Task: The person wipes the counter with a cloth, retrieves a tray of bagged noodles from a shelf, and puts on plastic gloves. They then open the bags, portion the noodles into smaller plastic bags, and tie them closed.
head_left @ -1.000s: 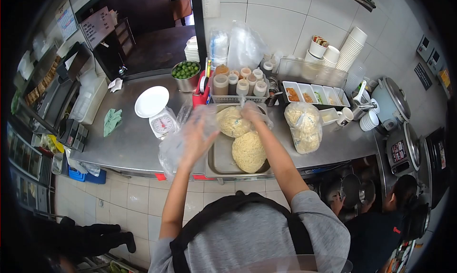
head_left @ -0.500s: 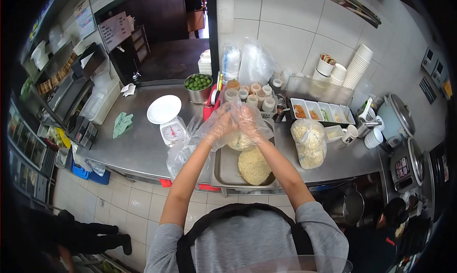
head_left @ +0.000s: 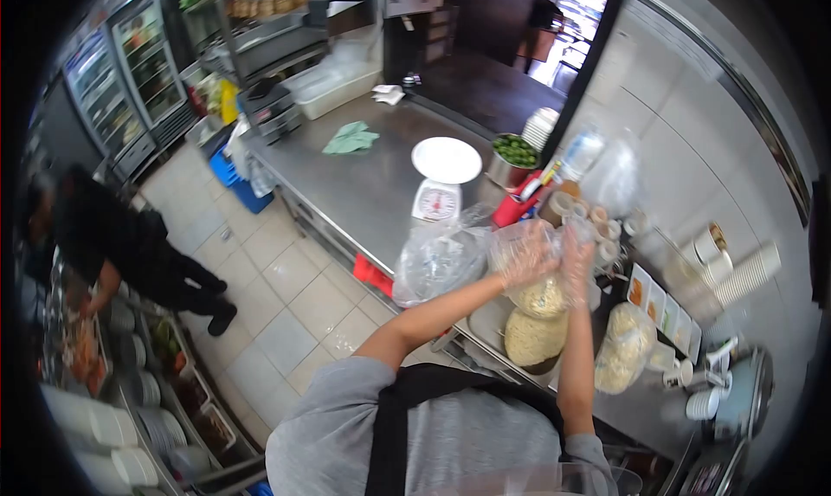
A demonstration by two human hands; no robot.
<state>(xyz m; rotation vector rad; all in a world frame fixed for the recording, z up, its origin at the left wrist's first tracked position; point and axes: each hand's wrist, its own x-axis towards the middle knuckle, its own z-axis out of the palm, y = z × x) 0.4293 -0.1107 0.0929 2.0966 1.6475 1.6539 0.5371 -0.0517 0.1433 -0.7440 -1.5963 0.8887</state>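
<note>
My left hand (head_left: 530, 255), in a clear plastic glove, grips the edge of a clear plastic bag (head_left: 511, 241). Close beside it, my gloved right hand (head_left: 576, 262) holds the other side of the bag with bent fingers. Pale noodles (head_left: 543, 297) show through the plastic below my hands. A bare mound of yellowish noodles (head_left: 534, 336) lies nearer to me in the metal tray (head_left: 487, 325). Left of my hands is a heap of empty plastic bags (head_left: 440, 267). A filled bag of noodles (head_left: 625, 349) stands to the right.
A scale (head_left: 435, 202) with a white plate (head_left: 446, 159) stands beyond the bags. Near it are a pot of green limes (head_left: 514, 152) and a red tape dispenser (head_left: 517, 203). Topping containers (head_left: 662, 305) are at the right. A person in black (head_left: 130, 236) stands at the left.
The view has turned toward the left, so the counter appears slanted and more of the floor and the person in black shows. Both hands remain on the bag.
</note>
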